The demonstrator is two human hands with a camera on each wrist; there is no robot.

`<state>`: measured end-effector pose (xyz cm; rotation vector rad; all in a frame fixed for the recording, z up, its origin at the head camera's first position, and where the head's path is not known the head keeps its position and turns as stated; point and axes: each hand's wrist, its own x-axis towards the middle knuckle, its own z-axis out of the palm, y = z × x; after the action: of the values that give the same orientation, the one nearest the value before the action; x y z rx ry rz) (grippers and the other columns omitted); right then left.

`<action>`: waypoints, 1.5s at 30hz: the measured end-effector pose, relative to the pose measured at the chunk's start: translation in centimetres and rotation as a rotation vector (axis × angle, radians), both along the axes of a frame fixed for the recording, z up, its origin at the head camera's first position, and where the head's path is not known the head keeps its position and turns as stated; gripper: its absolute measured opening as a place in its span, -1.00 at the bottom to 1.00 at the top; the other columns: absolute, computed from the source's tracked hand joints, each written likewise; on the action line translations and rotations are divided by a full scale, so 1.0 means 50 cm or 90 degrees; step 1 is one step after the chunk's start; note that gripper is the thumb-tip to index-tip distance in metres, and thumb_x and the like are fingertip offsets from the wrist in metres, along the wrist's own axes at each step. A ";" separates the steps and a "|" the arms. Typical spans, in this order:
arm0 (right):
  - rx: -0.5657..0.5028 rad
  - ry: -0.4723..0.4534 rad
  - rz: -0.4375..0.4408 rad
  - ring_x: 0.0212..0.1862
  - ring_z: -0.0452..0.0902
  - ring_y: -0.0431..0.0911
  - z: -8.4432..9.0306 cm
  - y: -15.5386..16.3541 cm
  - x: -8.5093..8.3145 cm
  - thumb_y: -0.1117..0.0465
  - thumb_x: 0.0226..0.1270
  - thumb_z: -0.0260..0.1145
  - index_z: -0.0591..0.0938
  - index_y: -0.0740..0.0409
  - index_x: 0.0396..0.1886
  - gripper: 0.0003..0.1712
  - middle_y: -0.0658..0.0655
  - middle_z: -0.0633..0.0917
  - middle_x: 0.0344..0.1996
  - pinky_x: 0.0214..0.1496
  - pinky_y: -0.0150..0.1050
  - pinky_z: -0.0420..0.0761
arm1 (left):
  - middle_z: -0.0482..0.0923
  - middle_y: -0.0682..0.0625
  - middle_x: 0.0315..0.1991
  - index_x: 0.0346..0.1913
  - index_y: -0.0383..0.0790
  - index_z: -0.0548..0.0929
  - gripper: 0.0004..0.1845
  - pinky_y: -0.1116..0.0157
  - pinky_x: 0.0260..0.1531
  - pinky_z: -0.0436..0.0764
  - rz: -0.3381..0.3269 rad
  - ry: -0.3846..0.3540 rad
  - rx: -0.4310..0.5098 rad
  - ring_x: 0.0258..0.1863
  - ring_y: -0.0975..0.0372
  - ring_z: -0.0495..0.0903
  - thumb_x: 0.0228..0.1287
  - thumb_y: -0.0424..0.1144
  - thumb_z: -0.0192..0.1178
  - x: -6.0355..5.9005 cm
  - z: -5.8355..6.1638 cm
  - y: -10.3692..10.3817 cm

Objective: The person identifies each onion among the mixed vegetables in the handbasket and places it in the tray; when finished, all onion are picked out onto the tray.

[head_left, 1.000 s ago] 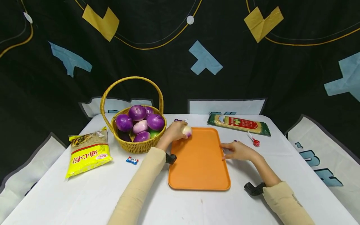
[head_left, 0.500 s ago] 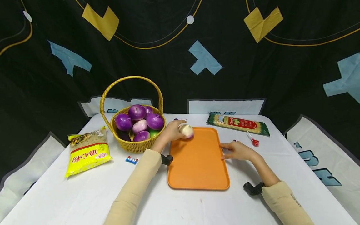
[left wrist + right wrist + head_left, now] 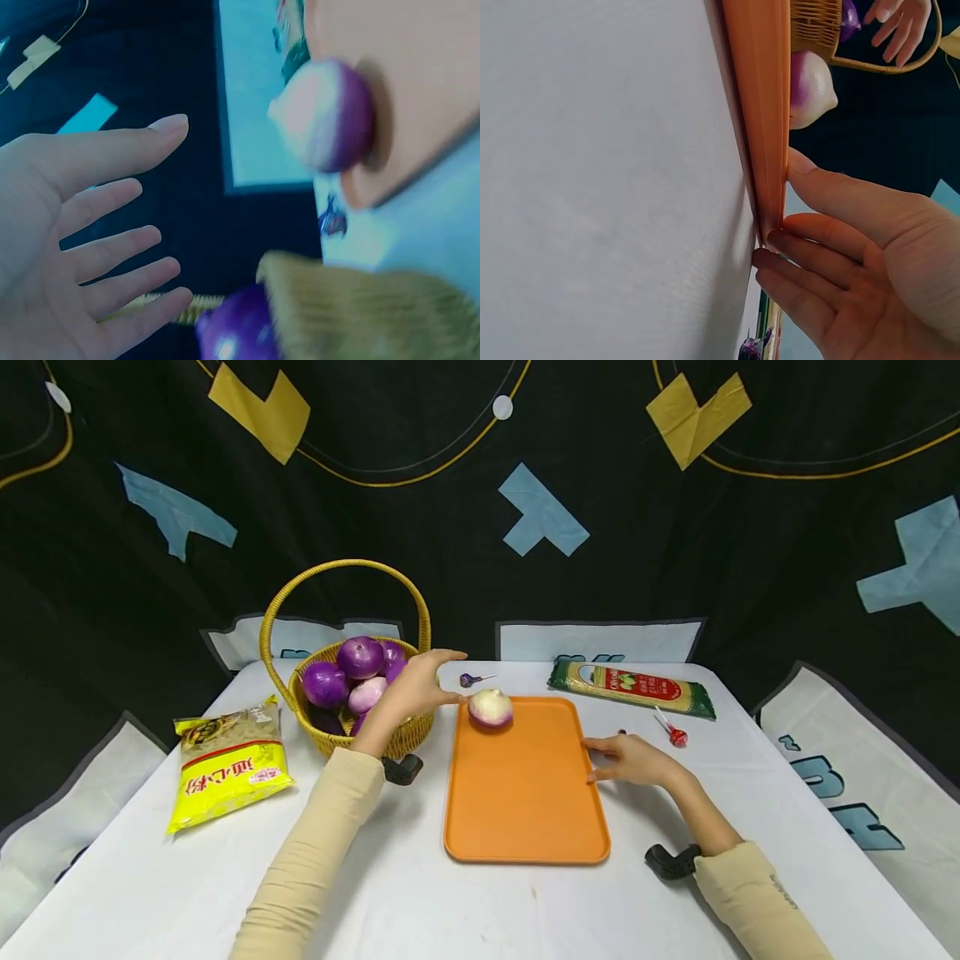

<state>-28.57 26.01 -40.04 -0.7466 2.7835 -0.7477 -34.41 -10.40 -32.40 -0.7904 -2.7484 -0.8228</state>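
A white-and-purple turnip [image 3: 491, 709] sits on the far left corner of the orange tray [image 3: 525, 793]. My left hand [image 3: 415, 687] is held up left of it, fingers spread and apart from it, overlapping the basket in the head view. In the left wrist view, the palm and fingers of the left hand [image 3: 97, 225] hold nothing. My right hand [image 3: 633, 760] touches the tray's right edge. In the right wrist view, the thumb and fingertips of the right hand [image 3: 862, 255] meet the rim at separate spots, fingers nearly straight.
A yellow wicker basket [image 3: 420, 724] with several purple onions stands at the back left. Nearby lies a yellow bag [image 3: 232, 768]. A purple lollipop [image 3: 468, 680] lies behind the tray; a green-and-red pasta packet [image 3: 633, 687] and a red lollipop [image 3: 678, 737] are at the right.
My left hand has let go of the turnip on the tray and moved left and up, toward the basket. The right hand stays at the tray's edge.
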 end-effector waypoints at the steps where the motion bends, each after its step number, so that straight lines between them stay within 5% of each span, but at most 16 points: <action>1: 0.000 -0.002 -0.004 -0.06 0.52 0.00 0.000 0.001 0.000 0.03 0.19 0.43 0.44 0.39 0.28 -0.23 0.33 0.55 0.16 -0.10 -0.16 0.56 | 0.42 -0.21 0.27 0.28 -0.26 0.47 -0.30 0.01 0.28 0.33 0.005 -0.003 -0.004 0.27 -0.06 0.37 0.05 -0.21 0.47 -0.001 0.007 -0.010; 6: -0.002 -0.021 -0.018 -0.25 0.41 -0.07 0.000 0.005 0.002 0.03 0.19 0.42 0.43 0.38 0.29 -0.23 0.33 0.56 0.15 -0.32 -0.27 0.38 | 0.40 -0.23 0.28 0.34 -0.20 0.42 -0.29 -0.07 0.25 0.33 0.021 -0.047 -0.025 0.27 -0.10 0.35 0.10 -0.23 0.43 -0.011 0.035 -0.063; 11: -0.002 -0.029 -0.019 -0.24 0.40 -0.07 -0.003 0.007 -0.002 0.02 0.20 0.42 0.43 0.38 0.29 -0.23 0.34 0.54 0.17 -0.32 -0.27 0.35 | 0.39 -0.24 0.28 0.36 -0.19 0.38 -0.28 -0.18 0.26 0.25 0.017 -0.099 -0.050 0.31 -0.16 0.28 0.12 -0.25 0.41 -0.036 0.043 -0.118; 24: -0.008 -0.050 -0.025 -0.16 0.43 -0.02 -0.004 0.000 -0.001 0.01 0.21 0.40 0.41 0.36 0.31 -0.22 0.33 0.52 0.20 -0.25 -0.24 0.41 | 0.25 -0.25 0.35 0.38 0.06 0.38 -0.28 -0.33 0.15 0.26 0.055 -0.215 -0.100 0.28 -0.25 0.25 0.15 -0.02 0.38 -0.079 0.014 -0.170; 32: -0.008 -0.054 -0.024 -0.23 0.40 -0.07 -0.001 0.003 -0.003 0.02 0.22 0.40 0.40 0.36 0.31 -0.22 0.33 0.52 0.20 -0.31 -0.26 0.36 | 0.25 -0.24 0.35 0.36 0.04 0.39 -0.27 -0.32 0.14 0.29 0.058 -0.203 -0.093 0.28 -0.23 0.24 0.12 0.00 0.40 -0.082 0.015 -0.171; 45: -0.009 -0.064 -0.028 -0.40 0.30 -0.12 -0.001 0.004 -0.004 0.02 0.22 0.40 0.40 0.35 0.32 -0.22 0.24 0.61 0.05 -0.40 -0.28 0.28 | 0.45 -0.20 0.21 0.34 -0.02 0.42 -0.27 -0.15 0.11 0.45 0.022 -0.104 -0.004 0.18 -0.08 0.41 0.09 0.03 0.42 -0.060 0.035 -0.144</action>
<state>-28.78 26.18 -40.08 -0.6336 2.7156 -0.7906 -37.41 -17.58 -30.67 -0.7042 -2.8991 -0.9117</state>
